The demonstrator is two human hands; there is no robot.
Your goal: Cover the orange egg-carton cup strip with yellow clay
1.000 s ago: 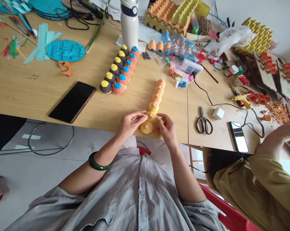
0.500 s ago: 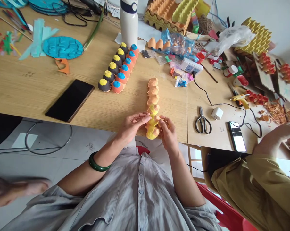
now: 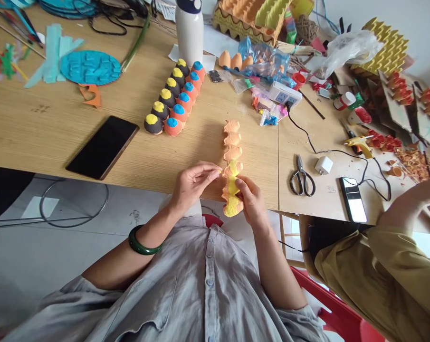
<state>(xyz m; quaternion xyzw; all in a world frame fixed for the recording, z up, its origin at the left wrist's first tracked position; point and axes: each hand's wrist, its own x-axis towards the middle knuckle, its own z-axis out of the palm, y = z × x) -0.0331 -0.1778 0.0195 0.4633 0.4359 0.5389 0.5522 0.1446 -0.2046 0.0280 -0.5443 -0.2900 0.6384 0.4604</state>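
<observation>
My right hand (image 3: 253,199) grips an orange egg-carton strip (image 3: 232,153) from its right side, thumb on top. Several cups at its near end are covered in yellow, which looks like soft modelling clay (image 3: 232,207). The far cups are bare orange. My left hand (image 3: 196,184) is pinched closed just left of the strip, with a tiny yellow bit at its fingertips. Farther off on the table stand two painted egg-carton strips side by side, a black one with yellow tops (image 3: 166,97) and an orange-red one with blue tops (image 3: 184,100).
A black phone (image 3: 102,147) lies left, and a white bottle (image 3: 189,38) stands behind the painted strips. Scissors (image 3: 301,178), a charger (image 3: 323,165), another phone (image 3: 353,199) and a glue gun (image 3: 359,145) lie right. A co-worker's arm (image 3: 403,204) rests at the right edge.
The strip has shifted slightly right and toward me in my right hand. My left fingertips have drawn off its top to its left side. A blurred limb at lower left is gone.
</observation>
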